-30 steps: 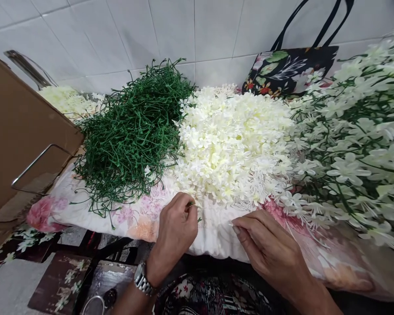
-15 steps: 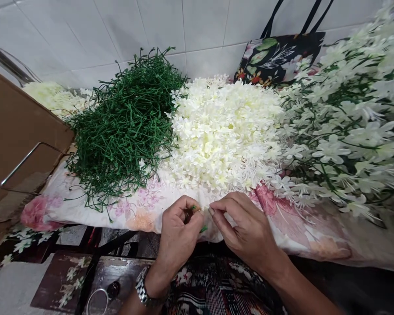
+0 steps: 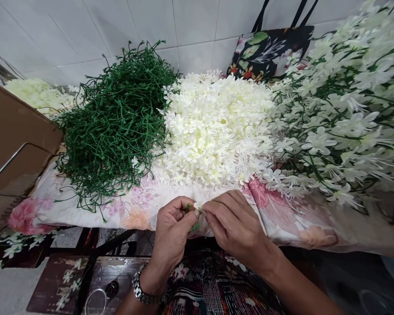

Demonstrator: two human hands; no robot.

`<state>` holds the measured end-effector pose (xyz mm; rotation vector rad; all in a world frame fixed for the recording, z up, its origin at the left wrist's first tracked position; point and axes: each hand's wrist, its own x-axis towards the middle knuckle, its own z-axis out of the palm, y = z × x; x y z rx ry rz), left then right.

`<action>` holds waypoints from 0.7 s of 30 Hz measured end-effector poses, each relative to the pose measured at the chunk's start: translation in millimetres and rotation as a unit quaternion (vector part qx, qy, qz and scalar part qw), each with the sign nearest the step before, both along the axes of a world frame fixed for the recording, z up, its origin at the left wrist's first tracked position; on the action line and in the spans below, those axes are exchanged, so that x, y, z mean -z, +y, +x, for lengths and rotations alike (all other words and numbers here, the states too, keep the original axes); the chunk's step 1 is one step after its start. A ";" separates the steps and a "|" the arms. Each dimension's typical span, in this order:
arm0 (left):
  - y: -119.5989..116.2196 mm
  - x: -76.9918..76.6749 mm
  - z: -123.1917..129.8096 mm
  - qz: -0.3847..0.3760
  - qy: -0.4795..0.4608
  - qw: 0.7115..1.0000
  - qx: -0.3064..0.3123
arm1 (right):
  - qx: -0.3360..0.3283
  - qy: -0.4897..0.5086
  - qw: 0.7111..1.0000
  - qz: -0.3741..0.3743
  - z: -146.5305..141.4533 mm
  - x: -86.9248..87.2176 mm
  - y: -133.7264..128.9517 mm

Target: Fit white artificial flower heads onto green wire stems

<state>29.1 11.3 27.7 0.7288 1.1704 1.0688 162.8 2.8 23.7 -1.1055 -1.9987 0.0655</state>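
The right hand (image 3: pixel 236 221) has come across toward 9 o'clock and now meets the left hand (image 3: pixel 174 223); a second ago there was a clear gap between the two. A small white blossom (image 3: pixel 197 206) shows where the fingertips come together, just short of 12 o'clock from the person's lap, above the near edge of the flowered cloth (image 3: pixel 138 217). The left hand is curled, thumb against forefinger, pinching a green stem (image 3: pixel 195 227), bits of which show inside the curl and below the thumb. The right hand's thumb and forefinger are drawn together at the blossom and appear to pinch it; its other fingers are bent, and the exact contact is hidden. The change seems to mean that blossom and stem are now being worked together at one spot, with both hands engaged; whether they are joined cannot be told.

From the hands, the heap of green stems (image 3: pixel 118 127) lies toward 10 o'clock, the pile of loose white blossoms (image 3: pixel 213 127) at 12, and the mass of white flowers on green stems (image 3: pixel 318 142) toward 2. All three look unchanged, though the view has shifted. A dark flowered bag (image 3: pixel 265 52) stands near 1 o'clock, against the tiled wall (image 3: pixel 154 22).
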 end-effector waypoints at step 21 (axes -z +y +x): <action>-8.2 17.6 -6.8 0.138 0.064 0.987 0.053 | -0.034 0.102 0.991 -0.076 4.9 3.9 -6.1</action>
